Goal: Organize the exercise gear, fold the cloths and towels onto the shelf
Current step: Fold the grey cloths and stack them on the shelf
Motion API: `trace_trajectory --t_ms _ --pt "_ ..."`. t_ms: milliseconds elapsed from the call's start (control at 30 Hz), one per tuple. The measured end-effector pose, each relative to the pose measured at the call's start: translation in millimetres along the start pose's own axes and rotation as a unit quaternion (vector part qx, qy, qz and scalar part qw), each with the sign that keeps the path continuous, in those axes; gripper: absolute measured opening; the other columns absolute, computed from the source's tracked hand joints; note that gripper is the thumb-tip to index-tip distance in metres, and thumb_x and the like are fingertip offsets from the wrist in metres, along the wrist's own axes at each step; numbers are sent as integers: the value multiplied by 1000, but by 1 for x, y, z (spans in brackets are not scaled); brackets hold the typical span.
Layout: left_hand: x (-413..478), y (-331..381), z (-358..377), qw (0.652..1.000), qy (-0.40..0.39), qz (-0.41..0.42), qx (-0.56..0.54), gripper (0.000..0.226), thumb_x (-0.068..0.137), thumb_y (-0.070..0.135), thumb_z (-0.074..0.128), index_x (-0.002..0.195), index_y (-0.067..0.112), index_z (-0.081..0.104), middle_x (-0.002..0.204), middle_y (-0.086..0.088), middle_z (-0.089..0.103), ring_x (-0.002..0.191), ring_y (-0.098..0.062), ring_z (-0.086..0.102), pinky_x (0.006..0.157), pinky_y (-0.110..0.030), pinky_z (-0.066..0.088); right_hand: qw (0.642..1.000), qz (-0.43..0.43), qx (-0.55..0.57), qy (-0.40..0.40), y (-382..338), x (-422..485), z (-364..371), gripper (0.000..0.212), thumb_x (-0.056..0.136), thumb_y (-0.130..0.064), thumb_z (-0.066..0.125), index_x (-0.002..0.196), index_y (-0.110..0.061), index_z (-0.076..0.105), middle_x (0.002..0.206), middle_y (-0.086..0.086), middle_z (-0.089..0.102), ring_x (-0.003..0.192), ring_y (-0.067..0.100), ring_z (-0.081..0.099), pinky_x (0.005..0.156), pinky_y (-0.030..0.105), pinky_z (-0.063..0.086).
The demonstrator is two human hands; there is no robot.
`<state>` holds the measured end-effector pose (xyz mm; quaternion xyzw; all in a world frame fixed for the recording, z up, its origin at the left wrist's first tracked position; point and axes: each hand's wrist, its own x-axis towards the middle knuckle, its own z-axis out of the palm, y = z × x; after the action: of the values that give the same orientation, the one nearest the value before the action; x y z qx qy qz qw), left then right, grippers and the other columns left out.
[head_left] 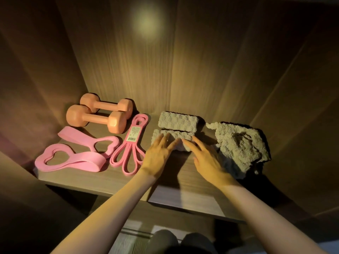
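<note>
Front folded towel (185, 135): a beige, nubby cloth folded into a short block, lying flat on the shelf (117, 178) about midway along its width.
Left hand (157, 156): fingers straight and slightly spread, holding nothing, with the fingertips resting on the left part of the front folded towel.
Right hand (209, 162): fingers straight and holding nothing, with the forefinger and middle finger reaching to the right near edge of that towel.
Rear folded towel (178, 121): same fabric, folded, directly behind the front folded towel and touching it along one long edge.
Crumpled towel (242, 145): same fabric, unfolded and bunched, to the right of the front folded towel and apart from it.
Thin pink loop bands (131, 143): a bundle with a barcode label, just left of the front folded towel, beside the left hand.
Wide pink bands (78, 153): two flat bands with heart-shaped openings, farther left, beyond the thin loops.
Front dumbbell (96, 118): orange, lying on its side, left of and behind the front folded towel.
Rear dumbbell (106, 104): orange, just behind the front dumbbell, near the back corner.
Back panel (183, 70): wood grain, with a round patch of light high up.
</note>
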<state>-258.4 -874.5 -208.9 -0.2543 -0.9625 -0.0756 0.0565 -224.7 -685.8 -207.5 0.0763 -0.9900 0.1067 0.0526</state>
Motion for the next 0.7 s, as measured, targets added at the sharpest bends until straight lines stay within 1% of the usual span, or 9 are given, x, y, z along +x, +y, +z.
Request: trace_trajectory --t_ms 100,200,267,300,367,433,500,567,700 --pt "3 6 4 999 -25 -23 -18 83 91 -3 50 152 34 8 161 -6 1 147 -33 3 109 -45 37 999 -9 -43 3 10 -6 -3 71 97 -6 43 150 -43 13 132 3 55 117 24 51 97 38 45" --pt "9 12 5 999 -12 -26 -37 75 94 -2 43 151 35 14 161 -3 4 147 -31 6 105 -44 39 997 4 -73 -7 18 -9 -6 69 99 -11 39 150 -45 6 122 4 57 110 27 53 89 38 48" --pt "12 15 9 998 5 -34 -44 69 96 0 39 151 34 16 161 -4 7 147 -32 8 106 -44 37 996 30 -76 -36 18 -12 -6 72 99 -11 37 149 -47 0 130 8 50 113 31 51 91 41 48" --pt "14 16 11 998 10 -37 -53 67 97 1 38 151 33 16 161 -5 7 147 -32 8 108 -44 36 996 45 -65 -52 18 -13 -6 73 99 -10 38 149 -47 0 141 12 41 120 35 48 95 44 47" --pt "19 14 15 996 12 -42 -71 63 98 2 37 151 33 19 161 -5 7 147 -33 6 110 -45 33 995 64 -31 -71 16 -11 -7 75 98 -7 39 149 -48 2 160 7 7 138 42 28 104 50 41" --pt "26 8 16 996 10 -48 -77 59 99 6 36 150 33 23 161 -4 7 147 -31 6 111 -43 30 994 61 -13 -87 13 -5 -6 74 97 -7 40 149 -46 5 159 -8 -18 144 42 3 107 59 33" --pt "33 3 16 996 8 -50 -75 54 101 12 36 149 34 26 161 -1 8 148 -28 5 113 -40 28 993 47 -10 -104 12 3 -3 73 96 -9 40 150 -43 5 156 -20 -20 146 34 -4 106 65 29" --pt "38 -1 15 996 4 -49 -75 51 102 16 37 148 35 29 160 0 11 148 -26 6 114 -38 25 993 46 0 -113 12 9 -1 72 95 -12 39 150 -41 3 156 -25 -15 146 28 2 105 68 26" --pt "46 -6 10 994 -6 -48 -97 51 101 12 37 146 34 34 160 2 15 148 -23 7 116 -35 21 989 68 31 -128 12 19 -2 73 95 -13 41 150 -42 3 158 -24 -5 145 29 12 109 64 21"
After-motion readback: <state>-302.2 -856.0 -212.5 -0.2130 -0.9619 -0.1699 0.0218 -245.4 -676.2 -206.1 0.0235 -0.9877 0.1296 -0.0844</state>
